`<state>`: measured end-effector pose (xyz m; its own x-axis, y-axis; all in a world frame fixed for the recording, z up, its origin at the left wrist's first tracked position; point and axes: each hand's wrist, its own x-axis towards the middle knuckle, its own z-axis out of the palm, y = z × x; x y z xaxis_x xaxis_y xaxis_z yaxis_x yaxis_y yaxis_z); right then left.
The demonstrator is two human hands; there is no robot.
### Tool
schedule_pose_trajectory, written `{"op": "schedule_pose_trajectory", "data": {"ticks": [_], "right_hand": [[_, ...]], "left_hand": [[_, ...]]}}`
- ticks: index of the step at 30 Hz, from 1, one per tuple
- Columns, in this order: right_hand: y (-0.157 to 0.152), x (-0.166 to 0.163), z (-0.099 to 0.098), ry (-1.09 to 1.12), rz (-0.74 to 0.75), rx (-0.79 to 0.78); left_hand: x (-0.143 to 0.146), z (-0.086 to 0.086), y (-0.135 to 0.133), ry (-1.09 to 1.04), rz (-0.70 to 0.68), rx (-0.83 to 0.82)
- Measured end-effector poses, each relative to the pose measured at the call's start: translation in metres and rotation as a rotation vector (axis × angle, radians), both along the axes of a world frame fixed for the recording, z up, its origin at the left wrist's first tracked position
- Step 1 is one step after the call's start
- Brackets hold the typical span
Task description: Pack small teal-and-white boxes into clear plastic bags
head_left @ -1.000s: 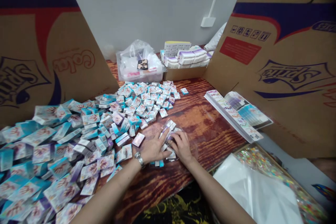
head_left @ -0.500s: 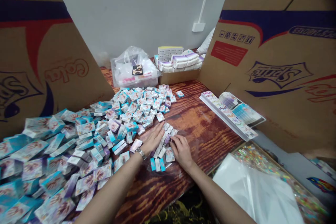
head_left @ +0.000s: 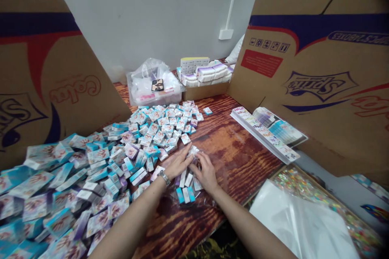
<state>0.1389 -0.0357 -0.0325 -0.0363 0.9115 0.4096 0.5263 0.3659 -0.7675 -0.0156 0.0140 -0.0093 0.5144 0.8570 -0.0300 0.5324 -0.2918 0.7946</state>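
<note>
My left hand (head_left: 180, 165), with a metal watch (head_left: 164, 177) on its wrist, lies flat with fingers stretched along a group of small cartons. My right hand (head_left: 207, 173) arches over the same group from the other side, thumb and fingers apart, fingertips touching cartons near the far end. Between and below the hands, blue and white cartons (head_left: 186, 195) stand side by side on a clear plastic bag (head_left: 206, 200). My hands hide much of the group. Left of them spreads a large heap of small printed cartons (head_left: 100, 154) in blue, purple and white.
Behind stand a clear plastic tub (head_left: 158, 99) and a box (head_left: 206, 91) of folded printed sheets. Large cardboard boxes flank the table (head_left: 237, 149). To the right lie a strip of printed cards (head_left: 264, 135), a tray of colourful small pieces (head_left: 299, 182) and white plastic bags (head_left: 294, 218).
My right hand has moved up and left along the cartons, closer to my left hand, and its fingers have spread from a pinch. The view has shifted slightly.
</note>
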Motion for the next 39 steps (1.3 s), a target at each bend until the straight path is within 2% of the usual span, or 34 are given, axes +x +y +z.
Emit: {"op": "schedule_pose_trajectory", "data": {"ticks": [7, 11, 14, 17, 19, 22, 27, 30, 34, 39], "right_hand": [[-0.001, 0.004, -0.008, 0.371, 0.166, -0.264], [0.0, 0.007, -0.003, 0.403, 0.22, -0.298], [-0.006, 0.014, 0.008, 0.275, 0.207, -0.27], [-0.019, 0.027, 0.019, -0.017, 0.205, -0.258], [-0.028, 0.035, 0.023, -0.244, 0.277, -0.238], [-0.039, 0.037, 0.022, -0.541, 0.395, -0.16], [-0.041, 0.024, 0.011, -0.899, 0.323, -0.065], [-0.039, 0.025, 0.013, -0.95, 0.38, -0.052], [-0.037, 0.03, 0.02, -0.796, 0.45, -0.148], [-0.038, 0.02, 0.02, -0.642, 0.264, -0.274]], "left_hand": [[-0.002, -0.001, 0.003, 0.187, -0.012, 0.082], [0.001, 0.001, 0.002, 0.217, 0.003, 0.087], [0.002, 0.003, 0.001, 0.227, 0.005, 0.089], [0.002, 0.005, 0.0, 0.231, 0.008, 0.091], [0.002, 0.006, 0.0, 0.235, 0.007, 0.089], [0.002, 0.008, 0.0, 0.243, -0.001, 0.084], [0.002, 0.007, -0.001, 0.239, -0.014, 0.085], [0.002, 0.005, -0.001, 0.225, -0.024, 0.089], [0.002, 0.003, 0.0, 0.206, -0.033, 0.091], [0.002, 0.004, -0.001, 0.196, -0.027, 0.087]]}}
